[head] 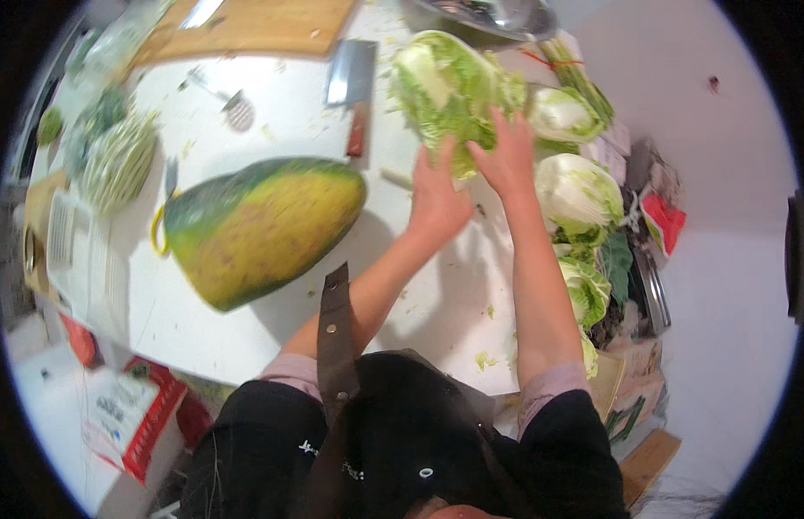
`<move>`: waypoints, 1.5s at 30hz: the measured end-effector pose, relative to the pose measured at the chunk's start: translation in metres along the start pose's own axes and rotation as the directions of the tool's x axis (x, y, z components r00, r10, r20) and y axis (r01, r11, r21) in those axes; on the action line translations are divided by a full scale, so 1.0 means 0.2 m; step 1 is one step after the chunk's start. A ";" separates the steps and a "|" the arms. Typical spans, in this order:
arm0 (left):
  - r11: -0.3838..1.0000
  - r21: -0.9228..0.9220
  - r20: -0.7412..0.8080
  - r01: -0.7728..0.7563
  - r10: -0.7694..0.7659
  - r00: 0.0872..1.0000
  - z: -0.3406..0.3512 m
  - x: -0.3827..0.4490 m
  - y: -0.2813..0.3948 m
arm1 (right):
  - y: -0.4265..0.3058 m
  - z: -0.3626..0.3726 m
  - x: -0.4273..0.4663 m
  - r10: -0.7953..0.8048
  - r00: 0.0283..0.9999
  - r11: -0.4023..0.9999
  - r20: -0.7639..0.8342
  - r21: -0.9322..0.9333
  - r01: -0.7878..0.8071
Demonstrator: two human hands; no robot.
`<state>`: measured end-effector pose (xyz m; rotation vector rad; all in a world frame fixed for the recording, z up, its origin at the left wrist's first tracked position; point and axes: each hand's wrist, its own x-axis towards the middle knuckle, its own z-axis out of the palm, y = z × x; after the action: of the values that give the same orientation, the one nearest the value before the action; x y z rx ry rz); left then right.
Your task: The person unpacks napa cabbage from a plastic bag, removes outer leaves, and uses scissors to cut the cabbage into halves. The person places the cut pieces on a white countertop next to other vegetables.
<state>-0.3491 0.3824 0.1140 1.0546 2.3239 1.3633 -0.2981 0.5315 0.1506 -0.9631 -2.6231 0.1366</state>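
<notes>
A napa cabbage with ruffled green leaves lies on the white table in front of me. My left hand grips the leaves at its near end, with the thumb towards the right. On the cabbage's right side, my right hand holds the leafy edge with its fingers bent over it. The undersides of both hands are hidden. Left of the cabbage lies a cleaver with a reddish-brown handle, its blade pointing away from me. A large green and yellow squash rests left of my left forearm.
More napa cabbages line the table's right edge. A metal bowl and wooden cutting board stand at the back. A perforated metal utensil, bagged green beans and a white plastic basket are on the left.
</notes>
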 end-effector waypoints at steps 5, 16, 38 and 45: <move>0.972 -0.193 0.305 -0.137 0.192 0.933 -0.37 -0.73 -0.14 | -0.28 0.04 -0.64 -0.046 0.990 0.968 -0.131 0.240 0.077; 0.970 -0.181 0.152 0.161 -0.134 0.979 -0.74 -1.88 -0.36 | -0.70 -0.02 -1.71 -0.207 0.889 0.699 0.408 0.697 -0.157; 0.320 -0.486 0.010 0.813 -0.928 0.372 -0.86 -3.46 -1.55 | -1.56 0.93 -2.96 -0.299 0.137 0.882 0.945 0.328 -0.338; 0.173 -0.383 -0.071 0.908 -0.985 0.157 -0.79 -3.89 -2.39 | -1.93 1.72 -3.27 -0.195 -0.061 0.871 0.979 0.144 -0.470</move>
<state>-0.1041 -0.4035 -0.3096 -0.8415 2.0754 1.1317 -0.1882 -0.1756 -0.2777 -1.1514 -3.1810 2.3996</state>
